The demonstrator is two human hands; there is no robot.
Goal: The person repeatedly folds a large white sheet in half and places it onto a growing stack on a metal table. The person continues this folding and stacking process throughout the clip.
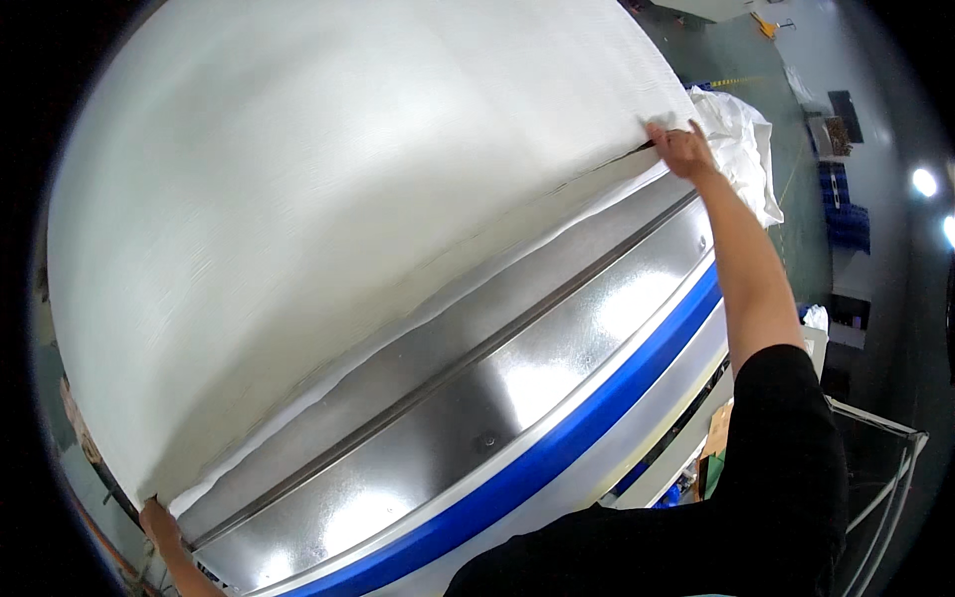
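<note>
Stretching both arms wide, the person holds a broad white fabric sheet [328, 219] by its near edge over a long metal table [557, 348]. Seen from the head camera, the right hand [682, 149] sits at about two o'clock, fingers [661, 130] pinched shut on the sheet's corner. The left hand [159, 524] is down at about seven o'clock, closed on the opposite corner, though its fingertips are partly hidden under the cloth. Holding the two ends this far apart seems meant to keep the edge taut and straight along the table's length.

The sheet looks soft and matte, finely ribbed, and fills the picture from nine to one o'clock. The table surface is polished steel, glossy with lamp reflections, with a narrow groove [468, 363] running lengthwise and a bright blue band [597, 423] along its near rim. A crumpled white bag [746, 149] lies beyond the right hand, at two o'clock.
</note>
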